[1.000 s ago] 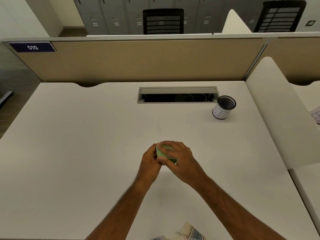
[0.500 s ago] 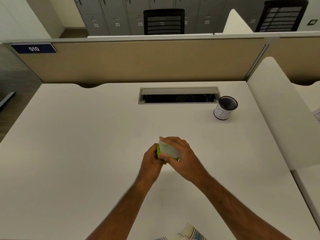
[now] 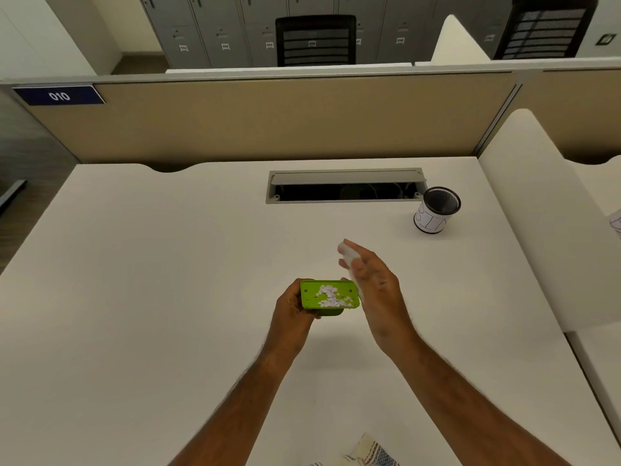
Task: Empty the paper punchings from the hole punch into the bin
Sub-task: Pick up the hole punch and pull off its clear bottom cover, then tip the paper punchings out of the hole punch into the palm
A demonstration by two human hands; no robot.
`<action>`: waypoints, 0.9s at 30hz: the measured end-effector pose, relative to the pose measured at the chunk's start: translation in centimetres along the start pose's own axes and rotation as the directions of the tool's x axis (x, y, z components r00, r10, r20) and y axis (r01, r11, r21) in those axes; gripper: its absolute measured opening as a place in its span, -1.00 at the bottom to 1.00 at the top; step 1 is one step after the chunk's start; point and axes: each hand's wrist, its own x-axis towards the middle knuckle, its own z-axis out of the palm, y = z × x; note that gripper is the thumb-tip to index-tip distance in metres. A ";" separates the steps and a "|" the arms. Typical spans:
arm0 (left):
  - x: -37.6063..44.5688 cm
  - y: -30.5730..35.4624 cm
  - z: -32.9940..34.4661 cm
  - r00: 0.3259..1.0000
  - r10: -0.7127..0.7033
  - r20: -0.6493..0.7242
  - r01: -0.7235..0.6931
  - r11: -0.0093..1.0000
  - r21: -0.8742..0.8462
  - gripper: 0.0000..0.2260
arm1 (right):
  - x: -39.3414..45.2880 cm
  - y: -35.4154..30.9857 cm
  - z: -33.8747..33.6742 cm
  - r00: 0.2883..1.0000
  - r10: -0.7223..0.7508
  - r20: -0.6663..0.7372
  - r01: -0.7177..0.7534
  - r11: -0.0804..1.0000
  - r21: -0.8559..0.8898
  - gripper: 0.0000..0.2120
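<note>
My left hand [image 3: 291, 309] grips a green hole punch [image 3: 311, 297] upside down over the middle of the desk. Its underside faces up, with a heap of white paper punchings [image 3: 331, 295] lying on it. My right hand [image 3: 373, 280] is just to the right of the punch and holds the clear base cover [image 3: 347, 252], lifted off and tilted upward. A small black mesh bin [image 3: 437, 210] with a white label stands at the far right of the desk, well apart from both hands.
The white desk [image 3: 151, 314] has an open cable tray slot [image 3: 342, 191] at the back, left of the bin. A tan partition [image 3: 262, 119] closes the far side and a white divider [image 3: 544, 210] the right. Patterned cloth [image 3: 369, 454] shows at the near edge.
The clear cover was pulled off the punch by my right hand and swung up to the right. The punchings on the green underside are now exposed. My left hand kept hold of the punch.
</note>
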 end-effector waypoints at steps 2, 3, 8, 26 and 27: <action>0.0 -0.1 -0.1 1.000 -0.004 -0.006 0.004 1.000 -0.005 -0.75 | 0.5 0.5 -0.5 0.997 0.070 -0.042 -0.064 0.990 0.129 -0.56; 0.1 -0.1 -0.1 1.000 -0.004 -0.007 0.004 1.000 -0.002 -0.75 | 0.8 0.8 -0.8 0.992 0.111 -0.055 -0.098 0.976 0.194 -0.58; 0.3 -0.4 -0.4 1.000 -0.011 0.004 0.011 1.000 0.024 -0.72 | 1.6 2.4 -2.0 0.958 0.262 -0.114 -0.203 0.904 0.378 -0.58; 0.6 -0.8 -1.0 0.999 -0.035 0.015 0.035 0.999 0.025 -0.74 | 1.3 9.9 -5.4 0.825 0.551 -0.123 -0.546 0.834 0.076 -0.87; 0.5 -0.8 -0.9 0.999 -0.037 0.017 0.036 0.999 0.023 -0.74 | 1.3 10.1 -5.4 0.826 0.546 -0.137 -0.547 0.836 0.039 -0.85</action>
